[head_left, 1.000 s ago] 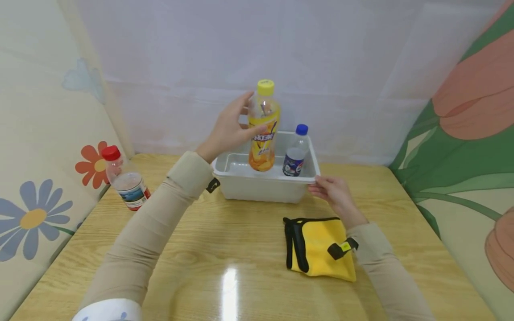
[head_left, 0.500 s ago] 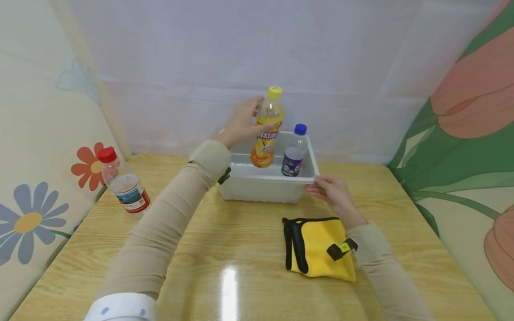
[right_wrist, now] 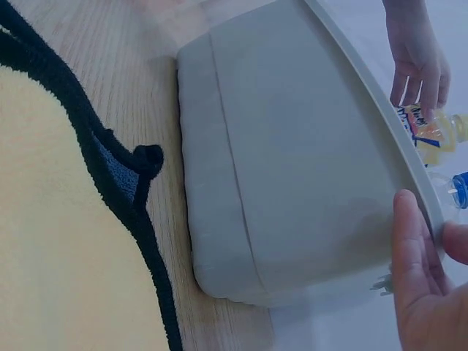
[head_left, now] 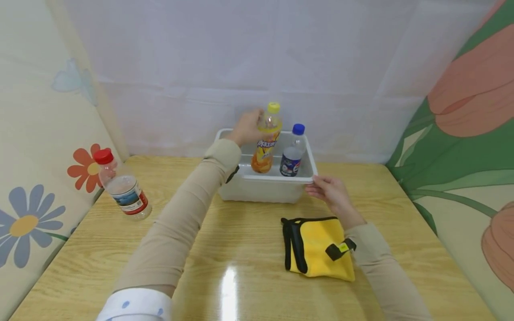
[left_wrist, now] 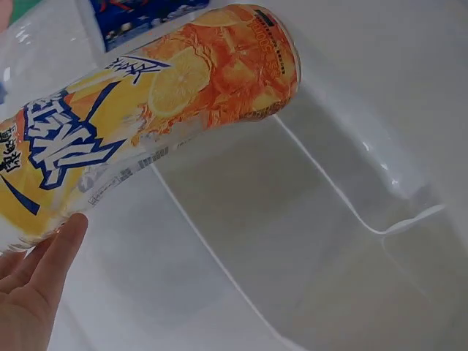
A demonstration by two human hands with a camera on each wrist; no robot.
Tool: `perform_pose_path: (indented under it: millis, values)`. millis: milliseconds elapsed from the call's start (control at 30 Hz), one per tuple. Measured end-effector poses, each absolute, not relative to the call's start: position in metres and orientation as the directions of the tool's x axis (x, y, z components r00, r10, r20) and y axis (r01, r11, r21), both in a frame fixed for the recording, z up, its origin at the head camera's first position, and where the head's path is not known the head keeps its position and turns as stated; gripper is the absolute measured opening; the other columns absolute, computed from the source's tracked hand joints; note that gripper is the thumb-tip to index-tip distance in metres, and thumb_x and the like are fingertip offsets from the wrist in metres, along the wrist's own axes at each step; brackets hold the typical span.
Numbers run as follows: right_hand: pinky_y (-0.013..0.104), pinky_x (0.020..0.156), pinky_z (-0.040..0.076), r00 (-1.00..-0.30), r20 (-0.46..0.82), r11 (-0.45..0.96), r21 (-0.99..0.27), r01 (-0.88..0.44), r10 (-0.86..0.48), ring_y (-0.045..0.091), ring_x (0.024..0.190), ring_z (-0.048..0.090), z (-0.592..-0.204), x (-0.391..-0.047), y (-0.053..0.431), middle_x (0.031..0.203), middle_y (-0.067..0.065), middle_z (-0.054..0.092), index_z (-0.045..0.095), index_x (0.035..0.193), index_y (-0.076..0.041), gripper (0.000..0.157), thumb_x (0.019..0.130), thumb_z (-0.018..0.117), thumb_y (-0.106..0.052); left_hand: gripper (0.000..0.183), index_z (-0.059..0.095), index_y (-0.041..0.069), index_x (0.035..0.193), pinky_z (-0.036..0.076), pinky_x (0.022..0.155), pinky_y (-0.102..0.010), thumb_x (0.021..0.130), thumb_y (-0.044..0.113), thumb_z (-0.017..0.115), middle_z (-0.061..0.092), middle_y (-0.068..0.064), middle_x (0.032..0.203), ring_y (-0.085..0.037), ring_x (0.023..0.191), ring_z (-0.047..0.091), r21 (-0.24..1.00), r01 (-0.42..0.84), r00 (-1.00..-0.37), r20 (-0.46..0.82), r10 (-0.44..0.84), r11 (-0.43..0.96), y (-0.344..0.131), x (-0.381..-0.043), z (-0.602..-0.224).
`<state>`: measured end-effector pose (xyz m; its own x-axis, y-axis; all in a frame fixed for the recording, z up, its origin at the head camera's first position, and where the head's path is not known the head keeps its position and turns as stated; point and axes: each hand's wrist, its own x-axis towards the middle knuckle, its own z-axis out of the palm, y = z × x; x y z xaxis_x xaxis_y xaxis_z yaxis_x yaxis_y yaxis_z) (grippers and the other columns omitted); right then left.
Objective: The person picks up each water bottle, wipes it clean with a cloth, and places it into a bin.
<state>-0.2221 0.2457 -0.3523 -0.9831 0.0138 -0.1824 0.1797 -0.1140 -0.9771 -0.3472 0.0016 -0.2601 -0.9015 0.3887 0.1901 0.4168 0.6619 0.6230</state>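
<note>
My left hand (head_left: 248, 128) grips an iced-tea bottle (head_left: 265, 149) with a yellow cap and a yellow-orange label. The bottle stands nearly upright, slightly tilted, with its lower part inside a white plastic bin (head_left: 261, 189). In the left wrist view the fingers (left_wrist: 62, 252) lie against the label, and the bin's bare floor shows beside the bottle. A Pepsi bottle (head_left: 292, 156) with a blue cap stands in the bin's right side. My right hand (head_left: 331, 191) pinches the bin's right front rim, thumb on one side and fingers on the other in the right wrist view.
A red-capped clear bottle (head_left: 125, 189) stands tilted-looking on the wooden table (head_left: 209, 267) at left. A folded yellow cloth (head_left: 321, 249) with black edging lies in front of the bin, near the right forearm. A white sheet (head_left: 192, 67) hangs behind.
The left hand has moved right and down, lowering the yellow-capped bottle further into the bin. The right hand keeps its hold on the rim.
</note>
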Motion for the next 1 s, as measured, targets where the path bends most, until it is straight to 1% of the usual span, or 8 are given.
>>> perform_pose_path:
  millis: [67,100,233,300,467,667,800,1000]
  values:
    - [0.022,0.066,0.055,-0.983,-0.184,-0.107,-0.978,0.181,0.017,0.011,0.065,0.065,-0.352,-0.222,0.245,0.071,0.002,0.066,0.047,0.111,0.010,0.028,0.095,0.046,-0.014,0.075,0.035,-0.001,0.131,0.045,0.091,-0.035,0.075,0.026,0.075,0.051,-0.016,0.119,-0.026,0.106,0.049,0.613,0.418,-0.899,0.173,0.402,0.670,0.004,-0.351,-0.264]
    - [0.022,0.066,0.055,-0.982,-0.185,-0.105,-0.978,0.182,0.020,0.011,0.065,0.065,-0.352,-0.222,0.245,0.071,0.002,0.066,0.048,0.110,0.009,0.027,0.095,0.046,-0.014,0.078,0.033,-0.001,0.134,0.043,0.094,-0.036,0.075,0.027,0.075,0.051,-0.016,0.121,-0.027,0.109,0.048,0.604,0.422,-0.897,0.167,0.410,0.676,0.005,-0.352,-0.266]
    - [0.022,0.066,0.055,-0.983,-0.181,-0.109,-0.978,0.178,0.015,0.011,0.065,0.065,-0.352,-0.221,0.245,0.070,0.001,0.066,0.049,0.106,0.008,0.024,0.095,0.047,-0.014,0.089,0.019,0.002,0.143,0.031,0.105,-0.039,0.077,0.029,0.073,0.042,-0.017,0.134,-0.030,0.123,0.038,0.552,0.450,-0.881,0.148,0.448,0.702,0.008,-0.354,-0.269]
    - [0.022,0.065,0.055,-0.984,-0.178,-0.118,-0.977,0.176,0.010,0.011,0.065,0.065,-0.352,-0.221,0.245,0.070,0.001,0.066,0.049,0.106,0.008,0.024,0.095,0.047,-0.014,0.088,0.017,0.003,0.144,0.027,0.108,-0.039,0.079,0.030,0.071,0.040,-0.017,0.137,-0.030,0.126,0.035,0.519,0.464,-0.875,0.143,0.463,0.717,0.010,-0.353,-0.269]
    - [0.022,0.065,0.055,-0.984,-0.180,-0.121,-0.977,0.178,0.008,0.011,0.065,0.066,-0.352,-0.220,0.246,0.070,0.002,0.066,0.049,0.106,0.009,0.025,0.095,0.047,-0.013,0.081,0.026,0.000,0.140,0.032,0.105,-0.039,0.078,0.027,0.072,0.045,-0.017,0.131,-0.030,0.121,0.040,0.490,0.477,-0.868,0.132,0.479,0.730,0.012,-0.353,-0.268]
    - [0.022,0.066,0.055,-0.982,-0.187,-0.102,-0.978,0.184,0.024,0.011,0.066,0.066,-0.352,-0.219,0.245,0.070,0.002,0.066,0.050,0.103,0.005,0.021,0.095,0.047,-0.014,0.074,0.038,0.002,0.132,0.039,0.099,-0.037,0.072,0.021,0.077,0.051,-0.013,0.123,-0.027,0.114,0.047,0.515,0.445,-0.879,0.093,0.468,0.733,0.016,-0.354,-0.268]
    - [0.023,0.066,0.055,-0.983,-0.185,-0.094,-0.979,0.182,0.018,0.011,0.066,0.066,-0.353,-0.220,0.245,0.071,0.003,0.066,0.050,0.104,0.006,0.023,0.095,0.047,-0.015,0.074,0.041,0.004,0.129,0.042,0.096,-0.036,0.067,0.019,0.081,0.052,-0.010,0.120,-0.024,0.110,0.049,0.539,0.379,-0.902,0.036,0.430,0.752,0.019,-0.352,-0.269]
    - [0.022,0.066,0.055,-0.983,-0.184,-0.102,-0.978,0.181,0.012,0.011,0.065,0.065,-0.354,-0.220,0.245,0.071,0.002,0.066,0.050,0.103,0.006,0.023,0.095,0.047,-0.015,0.076,0.045,0.003,0.124,0.045,0.093,-0.036,0.060,0.017,0.084,0.054,-0.009,0.116,-0.023,0.105,0.051,0.533,0.351,-0.909,-0.003,0.416,0.770,0.022,-0.350,-0.271]
